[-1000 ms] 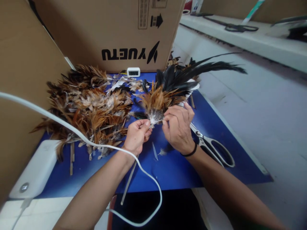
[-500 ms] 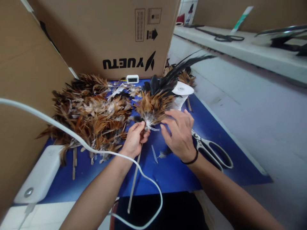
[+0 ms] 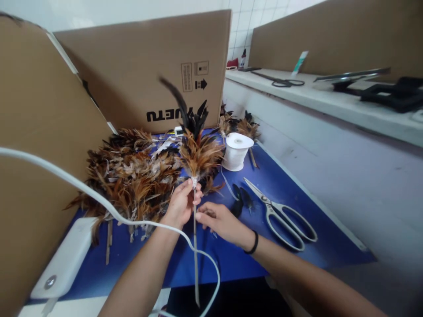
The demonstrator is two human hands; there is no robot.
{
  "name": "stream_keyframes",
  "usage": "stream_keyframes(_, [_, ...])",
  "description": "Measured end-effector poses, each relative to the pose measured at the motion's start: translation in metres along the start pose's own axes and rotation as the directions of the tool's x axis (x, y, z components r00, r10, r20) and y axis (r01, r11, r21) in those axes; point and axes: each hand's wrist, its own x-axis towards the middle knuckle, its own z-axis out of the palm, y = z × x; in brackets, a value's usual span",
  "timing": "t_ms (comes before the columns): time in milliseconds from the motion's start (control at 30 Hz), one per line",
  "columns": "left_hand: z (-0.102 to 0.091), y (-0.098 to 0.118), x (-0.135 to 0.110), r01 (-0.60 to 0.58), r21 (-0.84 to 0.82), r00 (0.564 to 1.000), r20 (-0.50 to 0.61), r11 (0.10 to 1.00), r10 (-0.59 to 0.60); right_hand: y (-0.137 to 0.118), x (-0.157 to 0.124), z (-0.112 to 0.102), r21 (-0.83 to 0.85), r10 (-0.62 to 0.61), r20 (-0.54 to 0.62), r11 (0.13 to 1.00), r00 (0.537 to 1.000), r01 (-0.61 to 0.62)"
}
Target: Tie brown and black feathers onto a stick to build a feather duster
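Head view: left hand (image 3: 181, 202) pinches the feather bundle (image 3: 200, 155) at its white base, atop the stick (image 3: 195, 259), probably so it fans out freely above. Right hand (image 3: 220, 221), just below, curls at the stick; whether it grips, I cannot tell. Spool (image 3: 235, 155) beyond it, scissors (image 3: 271, 206) to its right, both seemingly placed for easy reach.

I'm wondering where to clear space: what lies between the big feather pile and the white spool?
In the head view, the feather bundle held by the left hand shows between the feather pile and white spool.
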Motion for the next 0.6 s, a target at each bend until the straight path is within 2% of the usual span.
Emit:
stream_keyframes(100, [0.002, 0.002, 0.0, -0.043, -0.01, 0.999, -0.007, 0.999, 0.043, 0.002, 0.005, 0.011, 0.193, 0.077, 0.153, 0.976, 0.985, -0.106])
stream_keyframes(167, [0.004, 0.004, 0.0, -0.066, 0.007, 0.997, -0.039, 0.998, 0.067, 0.0, 0.006, 0.015, 0.275, 0.054, 0.169, 0.956, 0.984, -0.1])
stream_keyframes(333, [0.007, 0.008, 0.002, -0.057, 0.188, 0.987, -0.137, 0.98, 0.083, -0.011, 0.015, 0.012, 0.296, -0.002, 0.081, 0.955, 0.997, -0.022])
stream_keyframes(600, [-0.008, 0.015, 0.004, -0.081, 0.402, 0.945, -0.258, 0.912, 0.198, -0.022, 0.052, -0.019, 0.292, -0.111, -0.122, 0.946, 0.986, 0.142])
